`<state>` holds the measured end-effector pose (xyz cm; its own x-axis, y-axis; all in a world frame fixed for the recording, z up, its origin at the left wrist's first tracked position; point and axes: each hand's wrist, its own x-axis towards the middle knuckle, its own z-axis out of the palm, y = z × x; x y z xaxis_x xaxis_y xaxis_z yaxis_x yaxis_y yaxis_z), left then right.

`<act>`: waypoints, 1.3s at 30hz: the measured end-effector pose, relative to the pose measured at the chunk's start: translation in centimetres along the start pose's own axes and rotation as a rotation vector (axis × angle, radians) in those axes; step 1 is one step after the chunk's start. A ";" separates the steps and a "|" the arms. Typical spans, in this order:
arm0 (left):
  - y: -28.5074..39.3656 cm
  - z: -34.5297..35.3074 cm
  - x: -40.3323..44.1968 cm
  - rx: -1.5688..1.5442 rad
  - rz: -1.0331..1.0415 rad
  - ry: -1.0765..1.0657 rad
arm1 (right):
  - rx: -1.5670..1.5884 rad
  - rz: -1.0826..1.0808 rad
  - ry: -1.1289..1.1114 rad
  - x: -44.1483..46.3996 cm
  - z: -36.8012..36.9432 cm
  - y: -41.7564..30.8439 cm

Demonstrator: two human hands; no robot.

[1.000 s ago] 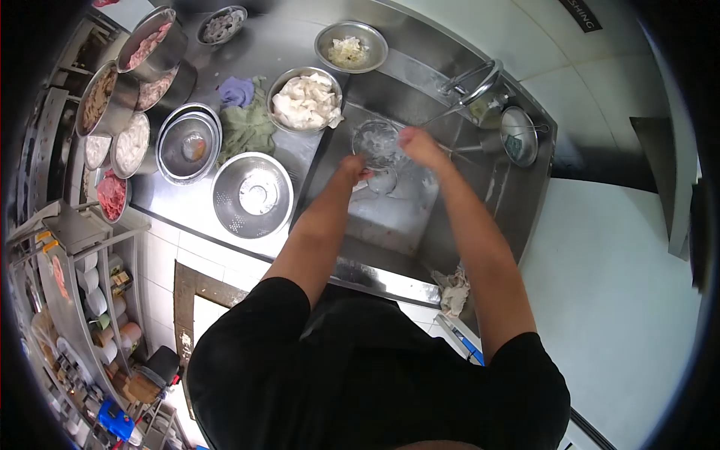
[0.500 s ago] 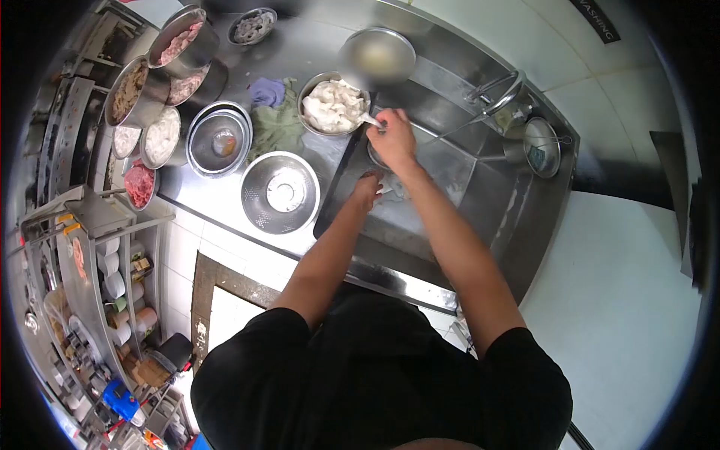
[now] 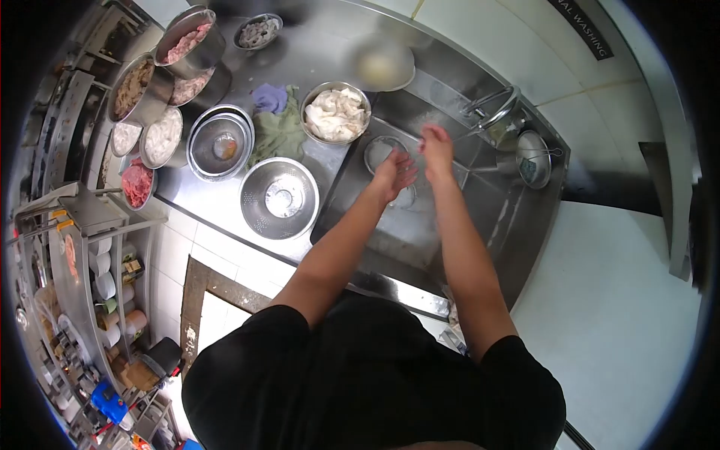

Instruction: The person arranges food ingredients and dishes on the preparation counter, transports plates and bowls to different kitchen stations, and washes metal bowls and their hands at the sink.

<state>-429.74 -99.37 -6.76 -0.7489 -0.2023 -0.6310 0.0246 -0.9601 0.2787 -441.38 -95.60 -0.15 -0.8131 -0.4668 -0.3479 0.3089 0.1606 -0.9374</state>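
Observation:
My left hand is over the metal sink, with its fingers spread and nothing visible in them. Behind those fingers, a round metal-rimmed vessel is partly covered. To the right, my right hand is raised near the tap. Motion smears its fingers, so I cannot see whether they hold anything. A steel bowl heaped with pale, soft white pieces stands at the sink's left edge. A pale lump or wet patch shows below my left hand in the sink.
On the counter left of the sink are a perforated colander, nested steel bowls, green and purple cloths, and several containers of meat. A blurred bowl sits behind the sink. A strainer is at its right corner.
My right hand has left the bowl of white pieces, moving right toward the tap, and the white piece seen in it is gone from view. My left hand has risen and opened.

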 end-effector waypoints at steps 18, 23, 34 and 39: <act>-6.3 -18.2 16.1 2.020 0.000 0.418 | -0.049 0.120 -0.297 3.7 -4.7 -1.0; -8.4 -17.9 18.1 0.271 0.075 0.437 | -0.068 0.039 -0.321 3.4 -5.4 -0.1; -1.3 7.8 10.2 -0.071 0.250 0.011 | 0.127 0.026 -0.206 3.4 -4.2 1.0; -0.4 10.8 8.1 0.370 0.251 0.076 | -0.044 -0.223 -0.159 3.7 -5.8 1.6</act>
<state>-443.02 -98.54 -4.17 -0.6987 -0.4472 -0.5584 -0.0497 -0.7484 0.6614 -446.79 -92.07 -3.03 -0.7701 -0.6247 -0.1292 0.1061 0.0743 -0.9916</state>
